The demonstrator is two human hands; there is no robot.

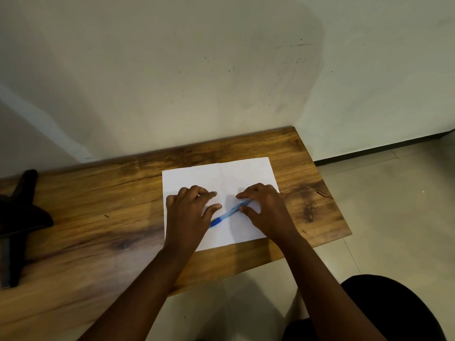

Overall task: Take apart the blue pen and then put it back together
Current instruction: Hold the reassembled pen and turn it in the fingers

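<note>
Wooden table (pixel 103 227) stood against a pale, scuffed wall, and a white sheet of paper (pixel 221 175) lay on it in front of the person. On this paper lay the blue pen (pixel 227 214), with its long axis on a diagonal: the darker blue end pointed near and left, beside the left hand (pixel 189 212), and the paler end ran far and right, into the right hand (pixel 266 207). The right hand pinched this far end between thumb and forefinger, so it was closed on the pen. The left hand was loosely curled with thumb and fingers apart, just beside the near end; whether it touched the pen I could not tell. The pen looked whole, so I judged that taking it apart was not yet begun. The right hand was the nearer one. No brand or writing could be read on pen or paper.
</note>
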